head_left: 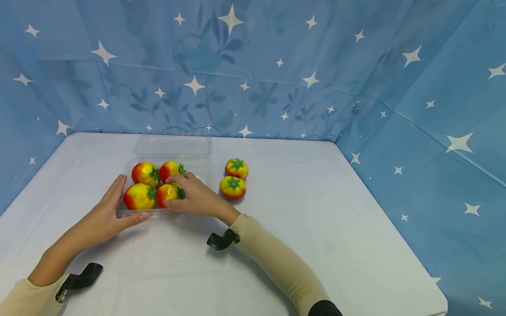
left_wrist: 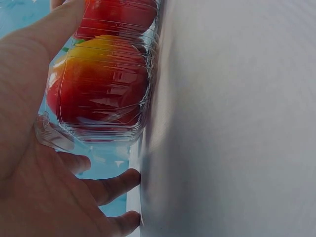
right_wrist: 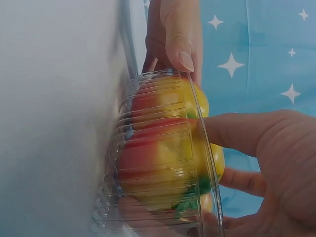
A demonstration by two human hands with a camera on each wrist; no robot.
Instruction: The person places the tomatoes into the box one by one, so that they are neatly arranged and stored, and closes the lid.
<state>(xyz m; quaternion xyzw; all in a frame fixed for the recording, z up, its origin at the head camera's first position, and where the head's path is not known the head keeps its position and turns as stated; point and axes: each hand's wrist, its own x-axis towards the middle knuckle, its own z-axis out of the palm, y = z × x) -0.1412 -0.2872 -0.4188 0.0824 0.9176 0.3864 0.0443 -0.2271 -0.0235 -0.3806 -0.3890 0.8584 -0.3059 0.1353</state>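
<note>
Tomatoes [head_left: 138,197], red and yellow with green leafy tops, sit in a clear plastic box [head_left: 201,172] on the left part of a white table [head_left: 356,228], four of them in two rows of two. The lid [head_left: 172,145] lies open along the far side of the box. The right hand [head_left: 197,196] reaches in from the right and holds the front right tomato [head_left: 164,195] between thumb and fingers; the right wrist view shows the thumb over the near rim, with the other fingers around the far side of that fruit. The left hand [head_left: 103,216] is spread wide at the near left corner, its thumb along the front edge and its straight fingers beside the left wall. Two more tomatoes [head_left: 233,188] stand on the cloth just right of the box, one behind the other. Beige sleeves [head_left: 276,254] cover both forearms, and a blue curtain [head_left: 272,44] with pale stars hangs behind.
</note>
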